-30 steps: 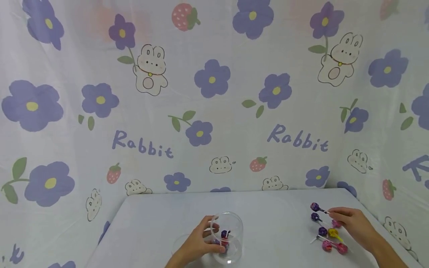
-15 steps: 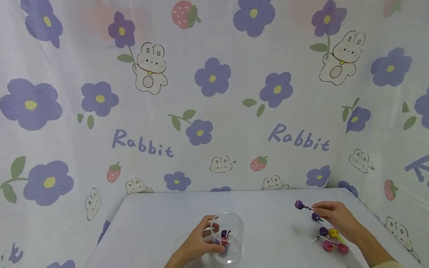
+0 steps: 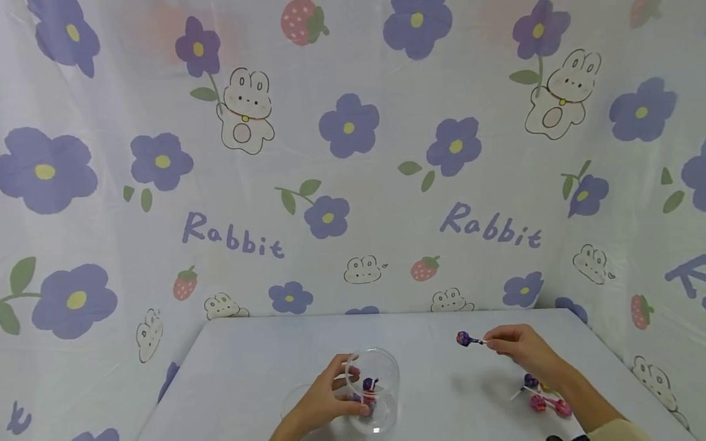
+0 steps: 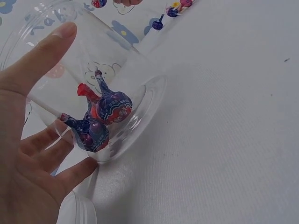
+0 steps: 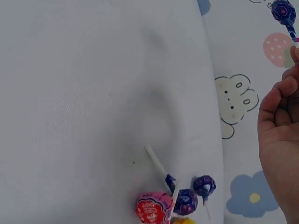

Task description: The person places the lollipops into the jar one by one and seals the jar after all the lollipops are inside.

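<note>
Lollipop (image 3: 463,339) — stick (image 3: 483,342) pinched in right hand (image 3: 526,350), clear jar (image 3: 390,395) — gripped by left hand (image 3: 324,398)

I see a curtained-off nook, room type unclear: rabbit-and-flower printed curtain (image 3: 386,196) closes in the white desk (image 3: 265,349) along its back, left and right edges.

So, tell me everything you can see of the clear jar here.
The clear jar is a round, see-through container, plastic by its look, its uncapped mouth facing up. It is at the near middle of the white table, with the left grip curled around its side. At least two wrapped lollipops, purple with some red, lie at its bottom. Whether its base sits flat or slightly tilted is hard to tell.
</note>
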The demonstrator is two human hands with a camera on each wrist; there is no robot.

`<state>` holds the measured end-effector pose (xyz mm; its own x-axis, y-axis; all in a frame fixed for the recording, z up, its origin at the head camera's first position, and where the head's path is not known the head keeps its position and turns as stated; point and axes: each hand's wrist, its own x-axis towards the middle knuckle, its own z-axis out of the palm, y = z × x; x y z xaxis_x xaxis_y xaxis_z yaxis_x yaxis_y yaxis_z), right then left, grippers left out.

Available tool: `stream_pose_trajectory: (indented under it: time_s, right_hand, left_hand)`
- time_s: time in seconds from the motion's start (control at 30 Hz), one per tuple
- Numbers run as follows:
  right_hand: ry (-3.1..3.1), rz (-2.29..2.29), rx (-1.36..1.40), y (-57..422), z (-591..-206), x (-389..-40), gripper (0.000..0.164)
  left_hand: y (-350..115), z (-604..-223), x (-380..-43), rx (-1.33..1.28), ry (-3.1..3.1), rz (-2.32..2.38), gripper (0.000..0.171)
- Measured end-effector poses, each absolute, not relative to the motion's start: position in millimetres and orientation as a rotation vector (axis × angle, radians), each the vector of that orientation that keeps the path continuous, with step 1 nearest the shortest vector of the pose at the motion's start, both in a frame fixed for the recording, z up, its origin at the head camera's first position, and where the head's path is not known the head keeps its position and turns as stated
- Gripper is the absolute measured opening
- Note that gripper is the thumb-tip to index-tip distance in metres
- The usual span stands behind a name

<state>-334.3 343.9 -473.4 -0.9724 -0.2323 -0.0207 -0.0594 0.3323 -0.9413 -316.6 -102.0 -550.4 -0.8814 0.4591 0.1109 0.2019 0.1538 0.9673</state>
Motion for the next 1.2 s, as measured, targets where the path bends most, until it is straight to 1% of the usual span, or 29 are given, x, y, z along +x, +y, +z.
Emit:
stream_pose_trajectory:
  time_s: [0.17, 0.33, 0.8, 1.2]
  right_hand:
    - [2.468, -1.661, -0.288, 331, -472, -336, 0.027]
    - [2.409, -1.710, -0.429, 318, -471, -338, 0.026]
    - [2.337, -1.710, -0.609, 264, -457, -339, 0.021]
    - [2.266, -1.699, -0.748, 228, -454, -343, 0.019]
  left_hand:
    - [-101, -551, -316, 0.655, 2.218, 1.806, 0.081]
    - [-101, -551, -317, 0.660, 2.201, 1.816, 0.080]
    - [-102, -552, -315, 0.702, 2.179, 1.838, 0.083]
    - [-100, -548, -316, 0.599, 2.230, 1.792, 0.086]
